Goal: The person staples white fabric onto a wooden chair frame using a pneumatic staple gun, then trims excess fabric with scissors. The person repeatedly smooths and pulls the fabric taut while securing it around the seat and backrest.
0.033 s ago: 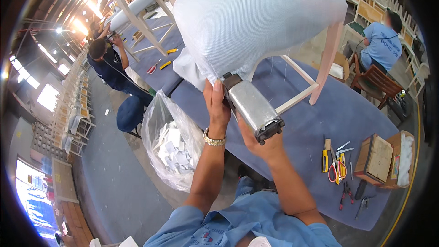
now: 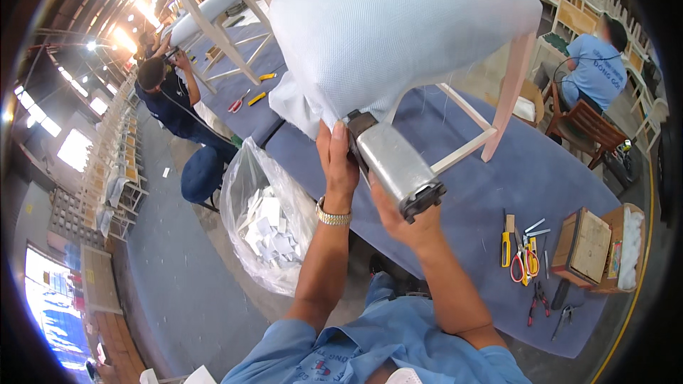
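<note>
A chair seat wrapped in pale blue-white woven fabric (image 2: 398, 21) fills the upper middle, with a pale wooden leg (image 2: 509, 99) at its right. My left hand (image 2: 340, 167) is closed at the seat's lower front edge, its thumb and fingertips against a gathered fold of the fabric. Behind a silver staple gun (image 2: 395, 160) with black end caps, my right hand (image 2: 409, 222) grips the tool; most of its fingers are hidden. The nose of the gun meets the fabric just right of my left thumb.
A clear plastic bag of white scraps (image 2: 270, 231) stands at left. On the blue padded table (image 2: 462, 220) lie scissors (image 2: 525, 267), a yellow cutter (image 2: 506, 249), pliers (image 2: 538, 302) and cardboard boxes (image 2: 583, 245). Co-workers are at far left (image 2: 167, 96) and far right (image 2: 597, 67).
The back end of the staple gun has shifted very slightly to the right. Both hands remain in nearly the same place at the fabric edge.
</note>
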A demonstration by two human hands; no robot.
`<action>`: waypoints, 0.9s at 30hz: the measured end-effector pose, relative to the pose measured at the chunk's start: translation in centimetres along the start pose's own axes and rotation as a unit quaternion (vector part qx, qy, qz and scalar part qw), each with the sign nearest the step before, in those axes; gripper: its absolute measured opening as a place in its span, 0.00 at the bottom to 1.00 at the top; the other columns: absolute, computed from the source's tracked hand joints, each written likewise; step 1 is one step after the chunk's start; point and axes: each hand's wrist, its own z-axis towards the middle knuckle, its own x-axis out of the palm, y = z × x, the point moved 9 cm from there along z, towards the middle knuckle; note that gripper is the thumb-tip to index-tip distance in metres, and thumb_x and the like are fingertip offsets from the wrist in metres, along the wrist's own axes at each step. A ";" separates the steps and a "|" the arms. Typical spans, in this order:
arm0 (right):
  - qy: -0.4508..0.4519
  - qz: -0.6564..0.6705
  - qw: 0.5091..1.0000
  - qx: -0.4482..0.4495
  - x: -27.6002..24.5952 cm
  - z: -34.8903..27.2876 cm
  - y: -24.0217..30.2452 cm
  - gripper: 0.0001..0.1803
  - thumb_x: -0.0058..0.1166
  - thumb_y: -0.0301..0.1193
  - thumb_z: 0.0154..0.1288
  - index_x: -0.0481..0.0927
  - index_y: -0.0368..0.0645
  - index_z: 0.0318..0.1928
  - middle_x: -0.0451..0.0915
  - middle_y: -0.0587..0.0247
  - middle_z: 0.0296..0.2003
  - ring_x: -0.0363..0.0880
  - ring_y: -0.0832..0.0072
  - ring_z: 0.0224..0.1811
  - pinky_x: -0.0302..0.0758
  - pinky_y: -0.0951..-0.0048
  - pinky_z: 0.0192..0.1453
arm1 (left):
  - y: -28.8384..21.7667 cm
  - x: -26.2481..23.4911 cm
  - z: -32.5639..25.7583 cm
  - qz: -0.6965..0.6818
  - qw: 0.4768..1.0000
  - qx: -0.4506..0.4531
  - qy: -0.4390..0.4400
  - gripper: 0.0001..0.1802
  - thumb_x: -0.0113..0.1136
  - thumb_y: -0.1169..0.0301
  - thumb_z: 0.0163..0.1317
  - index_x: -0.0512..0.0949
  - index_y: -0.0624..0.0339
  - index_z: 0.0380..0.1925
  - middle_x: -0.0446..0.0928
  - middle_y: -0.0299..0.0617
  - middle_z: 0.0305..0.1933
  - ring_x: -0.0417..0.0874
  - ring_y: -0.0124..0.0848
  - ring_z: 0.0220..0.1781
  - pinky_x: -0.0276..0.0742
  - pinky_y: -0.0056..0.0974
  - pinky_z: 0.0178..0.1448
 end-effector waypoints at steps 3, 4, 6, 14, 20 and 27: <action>-0.002 -0.022 0.999 -0.030 -0.1 0.1 -0.1 0.19 0.66 0.22 0.52 0.79 0.32 0.47 0.82 0.47 0.43 0.85 0.50 0.40 0.82 0.61 0.43 | -0.1 0.1 0.2 0.048 0.999 0.014 0.007 0.36 0.48 0.55 0.75 0.63 0.76 0.70 0.71 0.53 0.69 0.72 0.38 0.68 0.63 0.40 0.72; -0.008 -0.006 0.999 -0.032 -0.2 0.0 -0.3 0.19 0.66 0.23 0.52 0.79 0.32 0.47 0.82 0.47 0.43 0.85 0.50 0.40 0.82 0.61 0.43 | -0.3 0.0 0.3 0.072 0.997 0.024 0.007 0.36 0.49 0.55 0.75 0.62 0.76 0.70 0.71 0.53 0.69 0.72 0.38 0.68 0.63 0.40 0.72; -0.024 0.021 0.999 -0.041 -0.4 0.1 -0.7 0.20 0.66 0.23 0.51 0.79 0.32 0.47 0.82 0.46 0.44 0.84 0.50 0.41 0.81 0.61 0.44 | -0.4 0.0 0.5 0.093 0.995 0.039 0.015 0.36 0.49 0.55 0.75 0.62 0.76 0.70 0.71 0.53 0.69 0.72 0.38 0.68 0.64 0.40 0.72; -0.027 0.100 0.995 0.012 0.5 0.3 -0.7 0.25 0.67 0.23 0.46 0.79 0.33 0.49 0.82 0.47 0.44 0.83 0.48 0.44 0.80 0.61 0.47 | 0.4 -0.7 1.1 0.009 0.999 -0.029 0.016 0.35 0.49 0.56 0.76 0.61 0.73 0.72 0.72 0.52 0.68 0.74 0.36 0.67 0.69 0.40 0.70; -0.012 0.078 0.997 0.013 0.6 0.3 -1.0 0.28 0.68 0.24 0.45 0.79 0.34 0.51 0.83 0.47 0.45 0.84 0.48 0.45 0.80 0.61 0.49 | 0.1 0.0 0.7 0.027 0.999 -0.024 0.007 0.34 0.47 0.55 0.77 0.62 0.72 0.71 0.73 0.51 0.67 0.76 0.36 0.65 0.70 0.39 0.68; -0.039 0.057 0.998 0.009 0.4 1.0 0.1 0.16 0.64 0.22 0.59 0.82 0.32 0.48 0.84 0.50 0.41 0.86 0.57 0.40 0.81 0.65 0.44 | 3.4 -1.8 0.3 -0.058 0.997 -0.034 -0.036 0.27 0.42 0.48 0.79 0.70 0.58 0.61 0.77 0.43 0.49 0.84 0.29 0.44 0.84 0.37 0.48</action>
